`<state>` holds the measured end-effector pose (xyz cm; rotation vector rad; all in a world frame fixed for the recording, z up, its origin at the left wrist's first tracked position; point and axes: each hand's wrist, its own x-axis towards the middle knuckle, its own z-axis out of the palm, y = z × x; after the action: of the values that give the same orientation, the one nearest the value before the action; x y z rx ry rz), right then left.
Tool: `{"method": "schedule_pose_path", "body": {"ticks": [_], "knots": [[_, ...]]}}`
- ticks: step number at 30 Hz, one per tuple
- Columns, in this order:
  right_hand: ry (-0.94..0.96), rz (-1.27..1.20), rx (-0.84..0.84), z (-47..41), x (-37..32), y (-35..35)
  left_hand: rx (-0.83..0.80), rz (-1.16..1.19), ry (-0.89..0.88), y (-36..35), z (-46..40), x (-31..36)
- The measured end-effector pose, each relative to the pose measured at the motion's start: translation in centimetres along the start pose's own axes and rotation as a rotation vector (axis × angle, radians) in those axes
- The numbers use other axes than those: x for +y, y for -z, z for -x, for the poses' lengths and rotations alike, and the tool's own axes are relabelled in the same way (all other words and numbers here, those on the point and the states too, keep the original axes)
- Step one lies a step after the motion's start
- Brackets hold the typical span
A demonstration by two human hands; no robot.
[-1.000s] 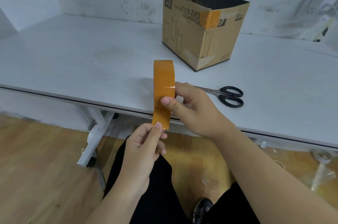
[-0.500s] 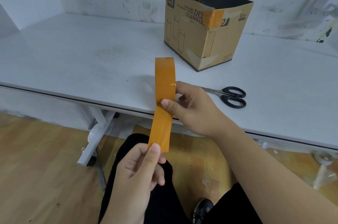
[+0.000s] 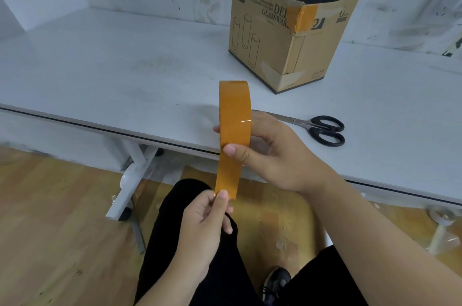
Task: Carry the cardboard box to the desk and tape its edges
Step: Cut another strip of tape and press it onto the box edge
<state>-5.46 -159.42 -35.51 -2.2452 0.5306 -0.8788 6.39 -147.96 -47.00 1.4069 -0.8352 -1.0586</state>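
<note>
Tape strip drawn off the roll, uncut
Right hand [image 3: 272, 155] grips the tape roll [image 3: 235, 110]; left hand [image 3: 207, 220] pinches the strip's end [image 3: 226, 190]. Slack could let the strip fold and stick to itself.

1. Both forearms are bare, with no sleeves in view.
2. The person wears black trousers [image 3: 200, 243].
3. One dark lace-up shoe [image 3: 276, 282] shows between the legs.

The tape roll [image 3: 235, 110] in the middle is orange. The box [image 3: 265, 38] at the top is brown with black words and an orange patch. The scissors [image 3: 325, 129] at right have black handles. The desk [image 3: 100, 75] is white.
</note>
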Motion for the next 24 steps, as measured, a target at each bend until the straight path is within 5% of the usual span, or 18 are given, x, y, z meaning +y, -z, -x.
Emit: {"method": "schedule_pose_path", "body": {"ticks": [12, 17, 24], "knots": [[-0.196, -0.098, -0.053, 0.4, 0.2, -0.2, 0.026, -0.053, -0.106, -1.8, -5.6, 0.1], [-0.226, -0.021, -0.061, 0.5, -0.5, 0.4, 0.087, -0.264, -0.254, -1.2, -5.6, -0.7], [-0.204, 0.072, -0.066, 1.0, -2.0, 1.6, -0.002, 0.028, -0.067, -0.9, -4.5, -1.3]]}}
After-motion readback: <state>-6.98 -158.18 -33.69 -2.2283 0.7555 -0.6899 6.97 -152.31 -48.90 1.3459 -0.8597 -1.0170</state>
